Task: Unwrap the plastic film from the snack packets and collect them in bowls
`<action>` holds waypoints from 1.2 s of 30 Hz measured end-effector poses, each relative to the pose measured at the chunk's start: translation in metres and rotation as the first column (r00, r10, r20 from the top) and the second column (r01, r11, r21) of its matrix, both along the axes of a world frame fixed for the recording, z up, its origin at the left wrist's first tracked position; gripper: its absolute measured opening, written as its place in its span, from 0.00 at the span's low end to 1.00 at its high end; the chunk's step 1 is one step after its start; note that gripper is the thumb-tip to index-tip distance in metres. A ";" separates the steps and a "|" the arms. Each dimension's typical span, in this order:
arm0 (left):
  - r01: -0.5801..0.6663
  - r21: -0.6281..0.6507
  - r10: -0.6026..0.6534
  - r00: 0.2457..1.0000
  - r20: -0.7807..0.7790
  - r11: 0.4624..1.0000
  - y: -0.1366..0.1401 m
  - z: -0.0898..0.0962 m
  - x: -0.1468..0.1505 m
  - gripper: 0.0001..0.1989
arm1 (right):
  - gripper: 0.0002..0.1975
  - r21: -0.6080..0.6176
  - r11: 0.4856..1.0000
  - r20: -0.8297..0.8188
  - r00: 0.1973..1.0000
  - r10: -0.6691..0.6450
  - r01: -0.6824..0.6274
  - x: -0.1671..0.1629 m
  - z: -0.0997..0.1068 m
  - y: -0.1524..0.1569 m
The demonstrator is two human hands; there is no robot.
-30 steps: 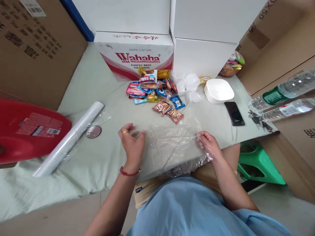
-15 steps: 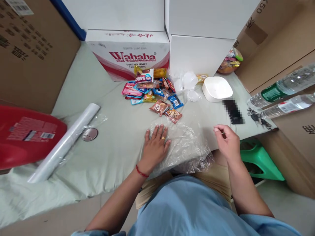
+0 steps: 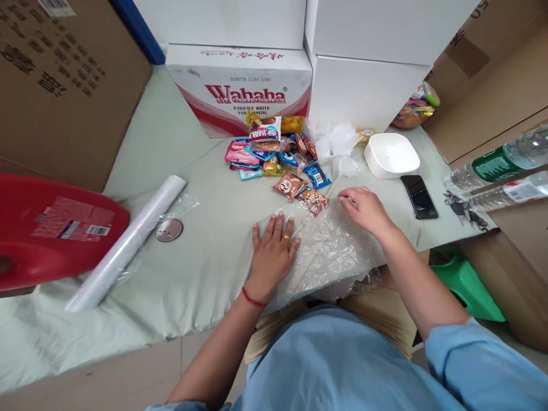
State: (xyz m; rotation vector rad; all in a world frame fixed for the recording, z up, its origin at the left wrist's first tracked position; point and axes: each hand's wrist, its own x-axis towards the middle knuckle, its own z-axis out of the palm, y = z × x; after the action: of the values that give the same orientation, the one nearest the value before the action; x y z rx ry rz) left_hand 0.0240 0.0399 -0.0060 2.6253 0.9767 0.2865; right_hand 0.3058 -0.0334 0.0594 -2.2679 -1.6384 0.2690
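My left hand (image 3: pixel 274 254) lies flat with its fingers spread, pressing on the left part of a clear plastic bag (image 3: pixel 327 251) spread over the table's front edge. My right hand (image 3: pixel 363 208) is above the bag's right far side, fingers curled and drawn together; whether anything is between them is hidden. Just left of its fingertips lie two brown snack packets (image 3: pixel 314 200), one partly over the other. Behind them is a blue snack packet (image 3: pixel 317 176) beside a pile of wrapped snacks (image 3: pixel 263 151).
A white bowl (image 3: pixel 391 155), a phone (image 3: pixel 419 197), keys (image 3: pixel 466 211) and water bottles (image 3: pixel 496 165) are on the right. To the left lie a plastic film roll (image 3: pixel 128 242), a round disc (image 3: pixel 169 230) and a red container (image 3: pixel 64 234). Boxes (image 3: pixel 244 91) stand behind.
My right hand has moved forward and left, from beside the bag toward the brown packets. My left hand stays flat on the bag. The whole view has shifted slightly.
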 end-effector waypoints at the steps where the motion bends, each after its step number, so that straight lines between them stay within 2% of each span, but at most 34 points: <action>1: 0.003 0.002 -0.003 1.000 -0.001 1.000 0.000 0.000 0.000 0.27 | 0.17 -0.056 0.998 0.030 0.999 -0.012 0.013 -0.005 0.003 0.019; 3: 0.009 0.006 -0.009 1.000 0.000 1.000 0.000 0.000 0.001 0.27 | 0.19 -0.191 0.981 0.080 0.997 -0.023 0.038 -0.018 0.004 0.055; 6: 0.010 0.008 -0.010 1.000 0.007 1.000 0.000 0.000 0.000 0.27 | 0.21 -0.379 0.924 0.120 0.993 0.004 0.042 -0.034 0.000 0.096; 8: 0.009 0.004 -0.010 1.000 0.010 1.000 0.000 0.000 -0.001 0.27 | 0.22 -0.462 0.886 0.101 0.995 0.016 0.033 -0.035 -0.002 0.111; 10: 0.009 -0.002 -0.009 1.000 0.014 1.000 0.000 0.000 -0.001 0.27 | 0.19 -0.483 0.875 0.069 0.998 -0.004 0.037 -0.028 -0.001 0.117; 12: 0.005 -0.010 -0.004 1.000 0.022 1.000 0.000 0.000 -0.001 0.27 | 0.16 -0.376 0.921 0.083 0.994 -0.072 0.099 -0.014 0.004 0.112; 14: 0.001 -0.016 -0.001 0.999 0.032 1.000 0.000 0.000 -0.001 0.27 | 0.15 -0.123 0.974 0.113 0.978 -0.177 0.191 0.000 0.013 0.097; 16: 0.002 -0.014 -0.001 0.999 0.041 1.000 0.000 0.000 -0.001 0.27 | 0.15 0.160 0.964 0.104 0.967 -0.231 0.213 0.003 0.024 0.074; 18: 0.003 -0.009 -0.003 0.999 0.043 1.000 -0.001 -0.001 -0.001 0.27 | 0.14 0.304 0.945 0.061 0.988 -0.142 0.117 -0.008 0.030 0.047; 20: 0.003 -0.006 -0.003 0.999 0.042 1.000 0.000 -0.001 -0.001 0.27 | 0.11 0.279 0.958 0.011 0.997 0.071 -0.072 -0.031 0.025 0.019; 22: 0.002 -0.003 -0.002 0.999 0.040 1.000 0.000 0.000 -0.001 0.27 | 0.09 0.191 0.947 -0.014 0.964 0.267 -0.260 -0.057 0.010 -0.004; 26: 0.007 0.014 -0.007 0.999 0.035 1.000 0.000 0.000 -0.002 0.27 | 0.12 0.062 0.911 -0.006 0.913 0.409 -0.408 -0.083 -0.028 -0.038; 30: 0.008 0.017 -0.008 1.000 0.024 1.000 -0.002 0.000 -0.003 0.27 | 0.27 0.085 0.890 -0.121 0.882 0.455 -0.448 -0.072 -0.045 -0.061; 33: -0.010 0.013 0.010 1.000 0.011 1.000 -0.001 -0.001 -0.001 0.27 | 0.24 0.122 0.903 -0.158 0.890 0.427 -0.411 -0.057 -0.051 -0.065; 36: -0.017 0.012 0.017 1.000 0.002 1.000 0.012 -0.002 0.006 0.27 | 0.23 0.131 0.921 -0.130 0.914 0.383 -0.367 -0.038 -0.057 -0.052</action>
State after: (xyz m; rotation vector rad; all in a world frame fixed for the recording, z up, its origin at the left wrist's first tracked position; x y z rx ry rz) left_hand 0.0296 0.0516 -0.0077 2.6287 1.0007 0.2995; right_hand 0.2677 -0.0853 0.0025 -1.7938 -1.9463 0.4277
